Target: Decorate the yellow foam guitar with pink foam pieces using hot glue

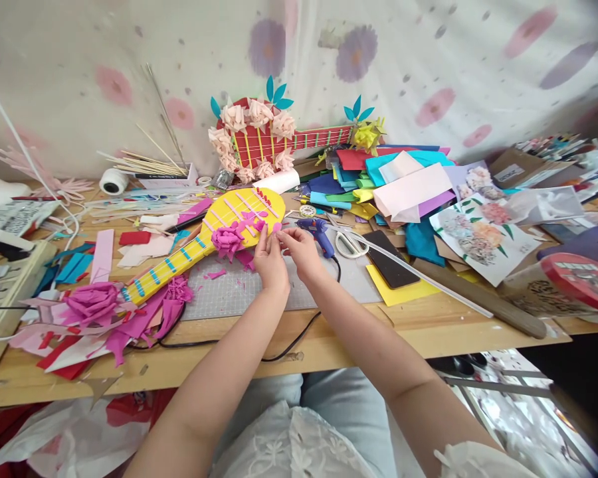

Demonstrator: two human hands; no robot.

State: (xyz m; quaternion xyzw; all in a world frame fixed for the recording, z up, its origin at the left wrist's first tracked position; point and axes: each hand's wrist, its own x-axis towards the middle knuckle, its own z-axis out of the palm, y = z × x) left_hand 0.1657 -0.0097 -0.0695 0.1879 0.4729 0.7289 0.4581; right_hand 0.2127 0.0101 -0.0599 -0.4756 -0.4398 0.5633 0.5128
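Detail work looks to be the step in hand: a small pink piece (278, 226) seems to be being shaped or readied at the edge of a yellow model guitar (206, 243). Left hand (272, 265) and right hand (303, 251) come together at the fingertips, both seeming to pinch that piece, though which one bears it I cannot tell. With the hands as the middle of the dial, the guitar's body sits just beside them toward 10 o'clock, its neck slanting away between 8 and 9 over a grey cutting mat (229, 292). A magenta rose (228, 241) lies on the body at 9 o'clock. A glue gun (316, 234) rests near the right hand at 3 o'clock. Toward 11 o'clock, at the back of the desk (428, 325), stands a red model guitar (254, 147); heaped coloured sheets (413, 186) lie between 2 and 3. My guess is that the next move calls for a light, steady pinch that leaves the little piece uncreased and, if glue is wanted, one hand freed for the gun.
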